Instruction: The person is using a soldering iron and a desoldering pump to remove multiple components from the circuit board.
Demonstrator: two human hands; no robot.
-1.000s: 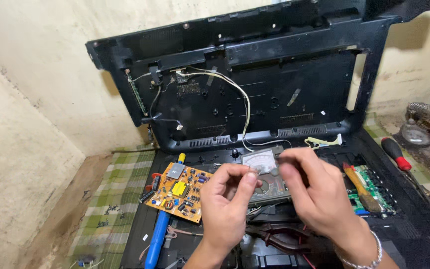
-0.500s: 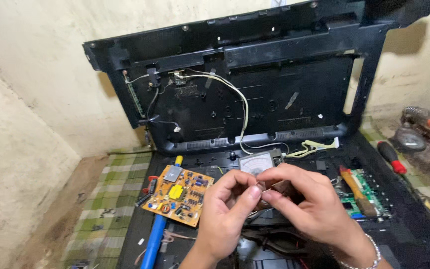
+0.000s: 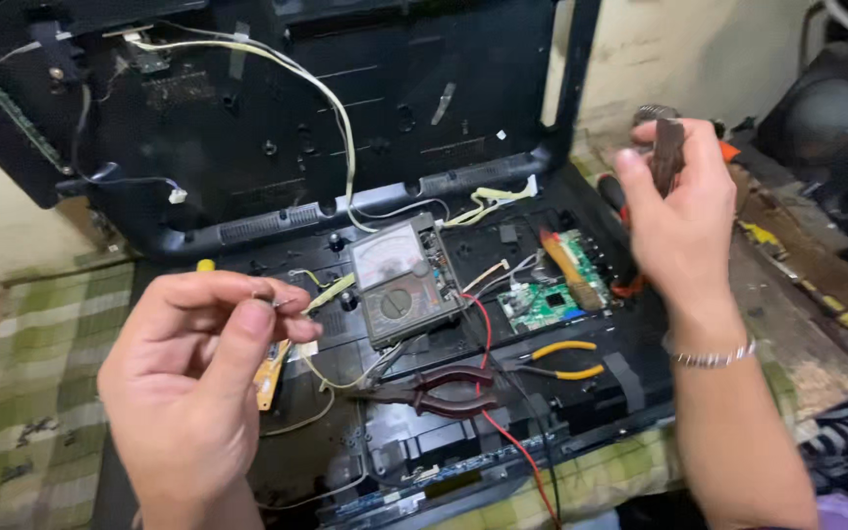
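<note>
Above the opened black casing [image 3: 277, 137], the left hand [image 3: 188, 393] pinches a tiny, light, easily dropped metal part [image 3: 269, 297] by its tip, while the right hand [image 3: 674, 211] grips a small, stiff dark component [image 3: 666, 147] firmly.

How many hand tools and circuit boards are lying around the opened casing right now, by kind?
Pliers: 2, red-handled and yellow-handled
Meter: 1
Green board: 1
Orange board, mostly hidden behind the left hand: 1
Screwdriver, red, partly hidden by the right hand: 1
Total: 6
</note>
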